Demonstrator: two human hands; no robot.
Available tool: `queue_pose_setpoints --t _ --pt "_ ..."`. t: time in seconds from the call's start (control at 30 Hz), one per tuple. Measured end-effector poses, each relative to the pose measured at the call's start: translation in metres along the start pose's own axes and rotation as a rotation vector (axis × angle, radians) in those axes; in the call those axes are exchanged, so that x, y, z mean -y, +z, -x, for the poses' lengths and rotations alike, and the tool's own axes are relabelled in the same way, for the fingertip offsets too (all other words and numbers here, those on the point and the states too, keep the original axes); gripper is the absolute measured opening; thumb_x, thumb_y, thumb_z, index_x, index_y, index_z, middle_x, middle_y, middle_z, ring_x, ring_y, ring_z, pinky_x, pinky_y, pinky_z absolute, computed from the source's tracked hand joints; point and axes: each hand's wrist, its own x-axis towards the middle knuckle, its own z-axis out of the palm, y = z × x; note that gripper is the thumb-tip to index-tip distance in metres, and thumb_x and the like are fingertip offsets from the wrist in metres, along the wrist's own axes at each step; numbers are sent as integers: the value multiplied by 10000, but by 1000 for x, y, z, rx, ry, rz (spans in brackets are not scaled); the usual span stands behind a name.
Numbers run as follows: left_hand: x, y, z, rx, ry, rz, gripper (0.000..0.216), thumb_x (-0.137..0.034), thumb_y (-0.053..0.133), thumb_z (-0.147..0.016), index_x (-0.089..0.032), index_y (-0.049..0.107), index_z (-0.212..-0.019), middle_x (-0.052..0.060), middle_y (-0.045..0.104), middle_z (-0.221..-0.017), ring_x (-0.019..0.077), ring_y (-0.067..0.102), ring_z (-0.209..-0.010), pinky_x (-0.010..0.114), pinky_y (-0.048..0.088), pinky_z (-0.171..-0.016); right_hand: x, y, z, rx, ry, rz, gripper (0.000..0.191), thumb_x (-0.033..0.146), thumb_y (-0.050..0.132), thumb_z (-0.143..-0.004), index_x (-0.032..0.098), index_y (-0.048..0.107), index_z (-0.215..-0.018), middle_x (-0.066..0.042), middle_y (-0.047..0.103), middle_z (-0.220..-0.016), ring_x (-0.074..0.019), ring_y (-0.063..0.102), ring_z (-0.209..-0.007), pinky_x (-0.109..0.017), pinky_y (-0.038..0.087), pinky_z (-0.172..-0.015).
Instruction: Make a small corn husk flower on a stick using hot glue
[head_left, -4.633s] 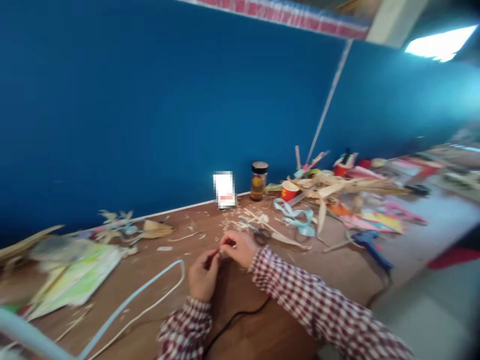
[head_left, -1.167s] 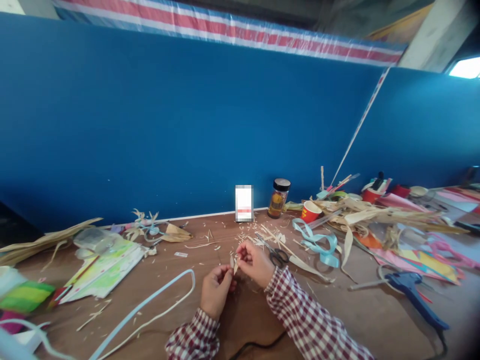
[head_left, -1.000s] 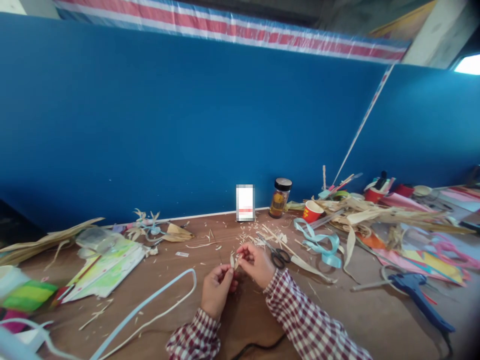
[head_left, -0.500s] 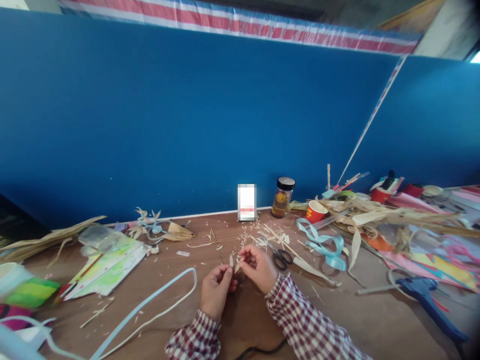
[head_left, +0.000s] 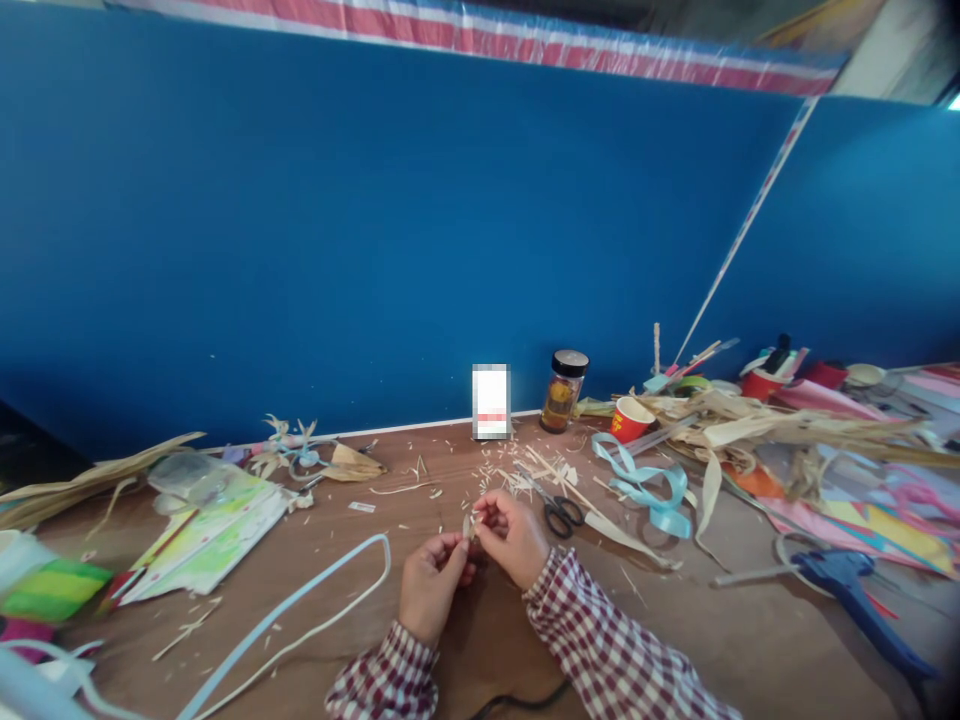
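My left hand (head_left: 429,585) and my right hand (head_left: 511,535) meet over the brown table (head_left: 675,620), both pinched on a small pale strip of dried husk (head_left: 468,525) held upright between the fingertips. Both wrists wear red-and-white checked sleeves. Black-handled scissors (head_left: 559,512) lie just right of my right hand, among pale husk trimmings (head_left: 517,470). A light blue ribbon (head_left: 651,488) curls further right.
A blue glue gun (head_left: 855,590) lies at the right. A brown jar (head_left: 564,390), a red paper cup (head_left: 630,419) and a heap of dried husks (head_left: 757,430) stand at the back against the blue wall. A long blue-white strip (head_left: 300,610) and coloured papers (head_left: 202,540) lie left.
My hands have stayed together on the husk strip, with only small finger shifts. The view has drifted slightly.
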Motion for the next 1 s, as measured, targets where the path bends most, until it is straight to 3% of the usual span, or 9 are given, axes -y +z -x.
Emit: queue_pose_setpoints --t 0.23,0.43,0.67,0.87,1.0 --pt "-1 -1 -2 -55 -16 90 259 -351 649 -625 -121 613 -739 11 629 -615 73 527 -472 174 426 -444 -6 -4 2 -65 -15 11 159 268 441 -809 186 488 -936 -26 564 -772 -129 563 -673 -242 462 -597" --pt "-3 -2 -4 -55 -25 142 267 -337 661 -613 -115 615 -752 10 618 -606 58 508 -452 161 416 -430 -4 -1 5 -34 -60 142 157 271 439 -811 176 542 -882 -28 583 -738 -130 547 -645 -240 444 -578" --pt "-3 2 -2 -34 -3 110 258 -342 663 -607 -117 623 -728 1 614 -592 55 509 -448 151 408 -418 3 5 7 18 -95 99 117 254 477 -783 169 553 -755 -6 578 -680 -111 546 -614 -220 438 -569" --pt "0 3 -2 -64 -2 121 288 -346 684 -577 -122 621 -747 4 629 -602 67 528 -454 170 427 -443 -5 4 5 37 -19 -90 129 276 526 -755 174 553 -829 6 583 -659 -108 551 -599 -222 438 -556" --pt "0 3 -1 -46 6 135 295 -338 689 -575 -117 608 -754 16 641 -617 71 537 -462 172 432 -443 -10 2 4 83 82 -244 188 333 527 -752 168 548 -841 24 557 -617 -79 510 -506 -186 399 -453"
